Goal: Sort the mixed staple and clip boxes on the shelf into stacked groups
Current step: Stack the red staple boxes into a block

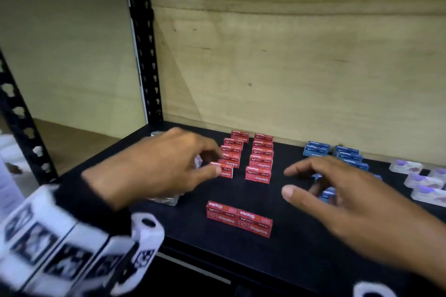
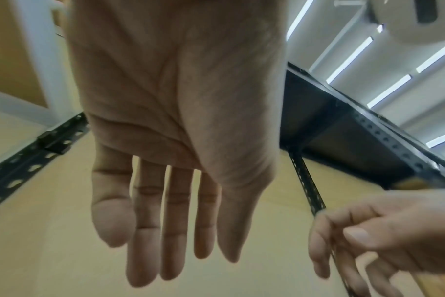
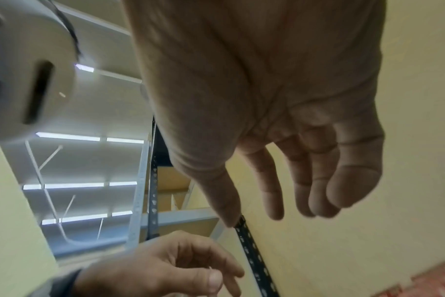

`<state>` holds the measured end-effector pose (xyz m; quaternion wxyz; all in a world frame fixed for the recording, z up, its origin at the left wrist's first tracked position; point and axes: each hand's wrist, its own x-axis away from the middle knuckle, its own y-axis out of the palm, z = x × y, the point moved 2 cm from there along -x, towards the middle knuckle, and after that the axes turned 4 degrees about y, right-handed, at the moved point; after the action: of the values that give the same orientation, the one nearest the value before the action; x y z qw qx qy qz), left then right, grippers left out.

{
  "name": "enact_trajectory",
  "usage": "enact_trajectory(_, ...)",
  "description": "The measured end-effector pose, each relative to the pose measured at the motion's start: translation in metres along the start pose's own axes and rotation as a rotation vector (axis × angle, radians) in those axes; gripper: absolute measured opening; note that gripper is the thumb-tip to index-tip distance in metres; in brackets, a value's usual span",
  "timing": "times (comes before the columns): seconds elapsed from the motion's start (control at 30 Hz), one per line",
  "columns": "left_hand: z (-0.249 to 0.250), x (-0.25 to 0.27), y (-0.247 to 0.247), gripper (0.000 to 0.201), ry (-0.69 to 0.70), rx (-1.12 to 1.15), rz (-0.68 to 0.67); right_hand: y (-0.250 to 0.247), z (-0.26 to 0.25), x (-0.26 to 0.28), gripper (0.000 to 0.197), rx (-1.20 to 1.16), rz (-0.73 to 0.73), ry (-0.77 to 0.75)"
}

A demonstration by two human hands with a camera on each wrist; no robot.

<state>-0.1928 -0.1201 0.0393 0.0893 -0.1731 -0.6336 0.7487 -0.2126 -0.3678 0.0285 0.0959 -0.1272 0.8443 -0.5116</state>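
Note:
Two rows of stacked red staple boxes (image 1: pixel 260 161) stand mid-shelf, and a pair of red boxes (image 1: pixel 239 219) lies side by side near the front edge. Blue boxes (image 1: pixel 337 152) are grouped at the back right. My left hand (image 1: pixel 214 160) hovers just left of the red rows, with its fingers loose and nothing in it; the left wrist view shows its fingers (image 2: pixel 145 231) straight. My right hand (image 1: pixel 289 182) is spread above loose blue boxes (image 1: pixel 327 194), partly hiding them. In the right wrist view its palm (image 3: pixel 280 120) is bare.
Clear plastic boxes with purple contents (image 1: pixel 415 176) sit at the far right. More clear boxes (image 1: pixel 166 200) lie under my left hand. A black perforated upright (image 1: pixel 144 55) bounds the shelf (image 1: pixel 289 248) on the left, and a wooden panel (image 1: pixel 289 67) closes the back.

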Motion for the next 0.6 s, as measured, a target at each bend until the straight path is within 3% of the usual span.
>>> enact_trajectory(0.1,-0.004,-0.037,-0.008,0.027,0.023,-0.139,-0.138,-0.015,-0.003,-0.037,0.028,0.134,0.012,-0.010)
enact_trajectory(0.3,-0.007,-0.092,-0.005,0.022,-0.022,-0.312,-0.320,-0.004,-0.001,-0.109,0.021,0.395,-0.129,-0.028)
enact_trajectory(0.43,-0.010,-0.109,0.008,0.023,-0.101,-0.332,-0.406,0.008,0.001,-0.131,0.031,0.496,-0.253,0.009)
enact_trajectory(0.6,-0.007,-0.118,0.028,0.008,-0.133,-0.339,-0.558,0.018,-0.004,-0.140,0.036,0.571,-0.322,0.030)
